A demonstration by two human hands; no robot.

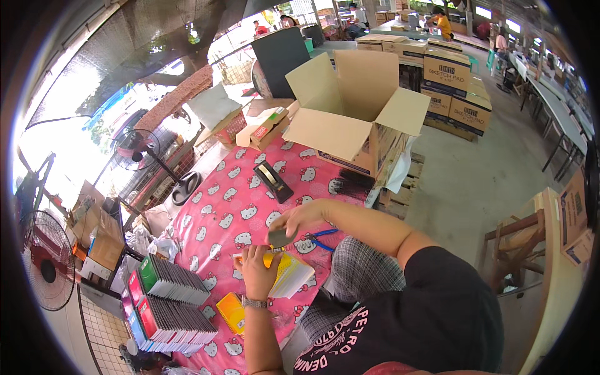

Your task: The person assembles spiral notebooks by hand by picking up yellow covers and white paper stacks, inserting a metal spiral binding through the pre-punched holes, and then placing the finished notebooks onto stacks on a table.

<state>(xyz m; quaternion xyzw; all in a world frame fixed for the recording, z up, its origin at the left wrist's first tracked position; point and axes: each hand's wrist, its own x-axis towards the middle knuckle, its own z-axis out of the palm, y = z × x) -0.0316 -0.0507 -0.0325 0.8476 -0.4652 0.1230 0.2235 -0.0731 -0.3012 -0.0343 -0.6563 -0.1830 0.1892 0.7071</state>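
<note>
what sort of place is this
Probably a workshop or packing area for stationery: stacked spiral notebooks, a big open carton and a tape dispenser suggest it.

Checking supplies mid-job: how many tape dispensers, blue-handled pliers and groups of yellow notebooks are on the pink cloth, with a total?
Tape dispenser: 1
Blue-handled pliers: 1
Yellow notebooks: 2 groups, one at the left hand, one beside the left forearm
Total: 4, counting each group as one
</note>
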